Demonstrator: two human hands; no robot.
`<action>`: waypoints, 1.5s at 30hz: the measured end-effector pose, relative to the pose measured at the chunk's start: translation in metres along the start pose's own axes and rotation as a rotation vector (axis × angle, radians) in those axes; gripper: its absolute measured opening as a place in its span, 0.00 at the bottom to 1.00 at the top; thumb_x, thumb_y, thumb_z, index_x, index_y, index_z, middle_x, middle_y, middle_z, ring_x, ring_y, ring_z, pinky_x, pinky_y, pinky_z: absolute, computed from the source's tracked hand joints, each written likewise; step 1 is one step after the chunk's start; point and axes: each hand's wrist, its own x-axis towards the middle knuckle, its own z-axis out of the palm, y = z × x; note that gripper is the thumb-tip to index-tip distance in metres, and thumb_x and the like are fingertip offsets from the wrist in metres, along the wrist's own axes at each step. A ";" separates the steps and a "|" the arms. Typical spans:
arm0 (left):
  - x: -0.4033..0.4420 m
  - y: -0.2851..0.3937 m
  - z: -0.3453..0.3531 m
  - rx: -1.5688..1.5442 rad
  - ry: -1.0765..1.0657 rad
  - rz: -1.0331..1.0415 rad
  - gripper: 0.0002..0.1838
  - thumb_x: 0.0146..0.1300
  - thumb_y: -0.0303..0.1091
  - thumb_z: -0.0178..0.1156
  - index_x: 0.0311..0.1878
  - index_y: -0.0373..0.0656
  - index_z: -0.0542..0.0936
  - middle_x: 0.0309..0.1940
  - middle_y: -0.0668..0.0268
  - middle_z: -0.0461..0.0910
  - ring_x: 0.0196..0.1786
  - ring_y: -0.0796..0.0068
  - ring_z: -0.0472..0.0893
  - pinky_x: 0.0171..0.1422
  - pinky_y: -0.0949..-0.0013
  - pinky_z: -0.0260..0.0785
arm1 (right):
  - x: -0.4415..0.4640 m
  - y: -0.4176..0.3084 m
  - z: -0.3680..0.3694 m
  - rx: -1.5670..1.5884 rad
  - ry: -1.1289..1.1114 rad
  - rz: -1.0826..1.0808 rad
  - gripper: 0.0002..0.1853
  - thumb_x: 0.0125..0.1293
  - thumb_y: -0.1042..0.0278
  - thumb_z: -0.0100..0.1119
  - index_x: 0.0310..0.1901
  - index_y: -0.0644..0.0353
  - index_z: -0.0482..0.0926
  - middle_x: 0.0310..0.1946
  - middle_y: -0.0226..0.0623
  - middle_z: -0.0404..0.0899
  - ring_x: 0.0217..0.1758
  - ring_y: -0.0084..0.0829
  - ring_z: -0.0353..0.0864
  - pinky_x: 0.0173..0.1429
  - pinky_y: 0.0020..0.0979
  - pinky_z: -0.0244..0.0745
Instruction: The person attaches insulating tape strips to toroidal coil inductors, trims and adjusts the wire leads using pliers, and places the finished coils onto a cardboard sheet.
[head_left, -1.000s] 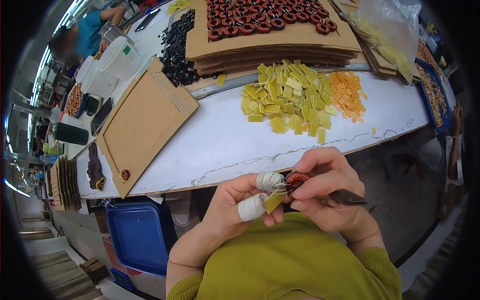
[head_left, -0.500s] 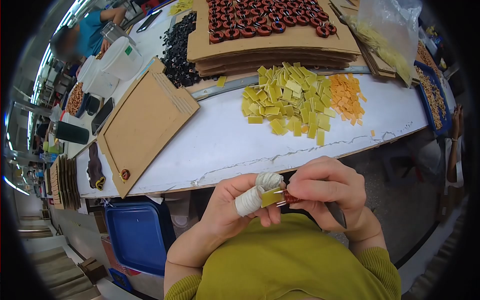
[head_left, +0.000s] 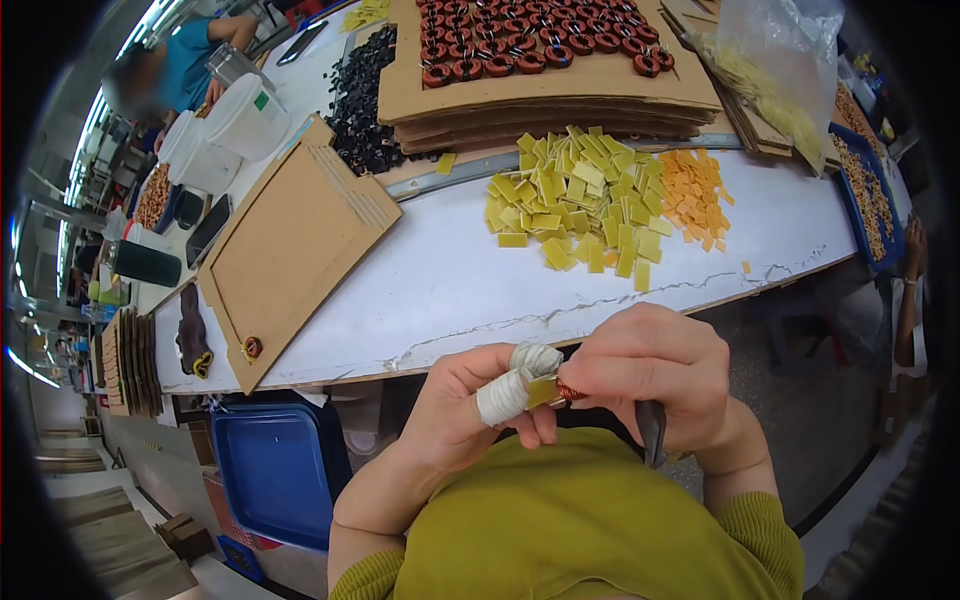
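My left hand (head_left: 450,412), its thumb and a finger wrapped in white tape, is closed in a pinch on a small yellow sheet piece (head_left: 541,391). Against the right end of that piece is a copper-wound coil (head_left: 572,392), mostly covered by fingers. My right hand (head_left: 655,375) is closed on this coil with its fingertips. A dark pointed tool (head_left: 652,432) hangs down from the same hand's palm; its exact kind is hidden. Both hands meet in front of my chest, just off the table's near edge.
Beyond my hands lie a heap of yellow pieces (head_left: 590,195) and orange pieces (head_left: 693,195). Stacked cardboard (head_left: 550,110) carries rows of ring coils (head_left: 530,62). A cardboard tray (head_left: 290,250) lies left; a blue tray (head_left: 270,460) is below. A person (head_left: 185,65) sits far left.
My right hand has turned, so the dark tool now points more straight down. The coil has come closer to my left fingers, and less of it and its wire ends shows.
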 end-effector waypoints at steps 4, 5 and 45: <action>0.000 0.001 0.002 0.052 0.063 0.009 0.15 0.64 0.34 0.59 0.49 0.33 0.76 0.37 0.56 0.80 0.32 0.68 0.82 0.35 0.73 0.76 | -0.002 0.002 0.003 0.053 0.016 0.069 0.16 0.45 0.80 0.69 0.39 0.62 0.82 0.32 0.35 0.81 0.32 0.32 0.80 0.33 0.27 0.74; -0.001 0.002 0.002 0.052 0.069 0.006 0.15 0.64 0.33 0.59 0.49 0.33 0.76 0.37 0.56 0.80 0.32 0.68 0.82 0.35 0.73 0.76 | -0.002 0.002 0.003 0.060 0.011 0.070 0.16 0.45 0.80 0.69 0.39 0.62 0.82 0.32 0.36 0.81 0.32 0.32 0.80 0.34 0.27 0.74; -0.009 0.004 0.011 1.121 0.174 0.931 0.28 0.44 0.24 0.75 0.51 0.31 0.76 0.36 0.56 0.83 0.36 0.73 0.82 0.42 0.72 0.76 | 0.006 -0.010 0.010 0.189 0.076 0.084 0.20 0.44 0.85 0.61 0.44 0.62 0.78 0.34 0.37 0.78 0.33 0.33 0.80 0.36 0.28 0.77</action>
